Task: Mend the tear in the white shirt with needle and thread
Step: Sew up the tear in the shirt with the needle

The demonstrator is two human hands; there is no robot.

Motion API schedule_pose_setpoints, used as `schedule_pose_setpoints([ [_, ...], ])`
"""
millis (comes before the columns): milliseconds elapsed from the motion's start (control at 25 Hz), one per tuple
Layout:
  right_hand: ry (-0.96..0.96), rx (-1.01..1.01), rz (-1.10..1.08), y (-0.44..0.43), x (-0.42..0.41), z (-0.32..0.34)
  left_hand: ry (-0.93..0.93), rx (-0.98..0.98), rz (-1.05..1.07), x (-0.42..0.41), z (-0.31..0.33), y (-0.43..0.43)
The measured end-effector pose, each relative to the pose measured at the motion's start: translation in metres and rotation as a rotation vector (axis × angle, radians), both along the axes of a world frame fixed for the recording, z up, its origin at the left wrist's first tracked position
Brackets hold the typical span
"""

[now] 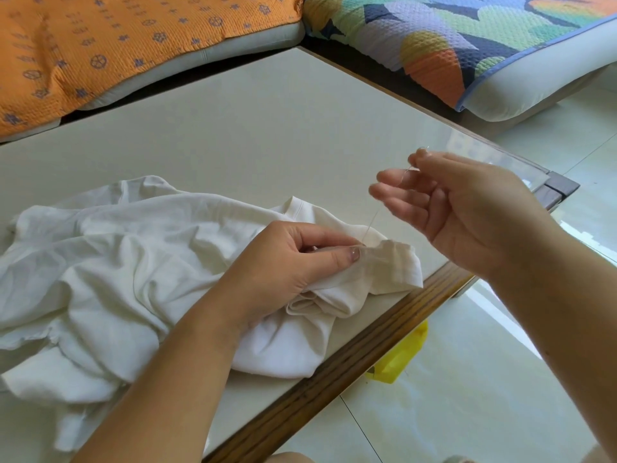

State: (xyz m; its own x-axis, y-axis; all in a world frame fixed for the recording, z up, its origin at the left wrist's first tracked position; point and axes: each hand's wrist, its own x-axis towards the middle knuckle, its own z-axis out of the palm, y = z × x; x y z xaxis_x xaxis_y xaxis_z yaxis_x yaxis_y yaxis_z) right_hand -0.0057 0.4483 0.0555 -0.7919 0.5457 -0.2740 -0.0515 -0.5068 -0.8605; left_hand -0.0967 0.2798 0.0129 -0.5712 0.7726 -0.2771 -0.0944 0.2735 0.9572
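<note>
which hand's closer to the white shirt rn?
Left. The left hand pinches the white shirt; the right hand is apart to its right, off the cloth, pinching the thread.

There is only one camera. It sits on the person's head and looks forward and down. It is right over the near side of the bench [233,128], so the white shirt [117,262] looks big and close. Far away at the top are an orange cushion [100,45] and a many-coloured cushion [467,35]. The floor [467,396] shows at the right.
</note>
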Motion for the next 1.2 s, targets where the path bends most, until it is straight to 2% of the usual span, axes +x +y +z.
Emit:
schedule_pose_setpoints([
  [80,0.033,0.042,-0.064,0.004,-0.003,-0.004,-0.02,0.009,-0.026,-0.001,0.001,-0.002],
  [240,-0.17,0.686,-0.248,0.014,-0.001,-0.016,-0.058,0.018,-0.066,-0.004,0.002,-0.005],
  [280,-0.195,0.783,-0.275,0.015,0.0,-0.018,-0.061,0.021,-0.08,-0.005,0.002,-0.006],
  [480,-0.225,1.011,-0.396,0.023,0.005,-0.021,-0.084,0.039,-0.133,-0.008,0.003,-0.008],
  [640,-0.251,1.044,-0.419,0.024,0.007,-0.023,-0.117,0.05,-0.138,-0.007,0.005,-0.01],
  [720,-0.26,1.024,-0.363,0.022,0.006,-0.022,-0.117,0.054,-0.136,-0.007,0.005,-0.01],
  [800,-0.27,1.028,-0.201,0.017,0.005,-0.021,-0.117,0.06,-0.105,-0.008,0.006,-0.009],
  [960,-0.303,1.162,0.104,0.009,0.009,-0.017,-0.153,0.085,-0.05,-0.009,0.008,-0.008],
  [1080,-0.332,1.057,0.274,0.013,0.014,-0.011,-0.153,0.095,-0.05,-0.012,0.006,-0.009],
  [1200,-0.42,1.046,0.455,0.012,0.016,-0.009,-0.153,0.107,-0.047,-0.015,0.005,-0.01],
])
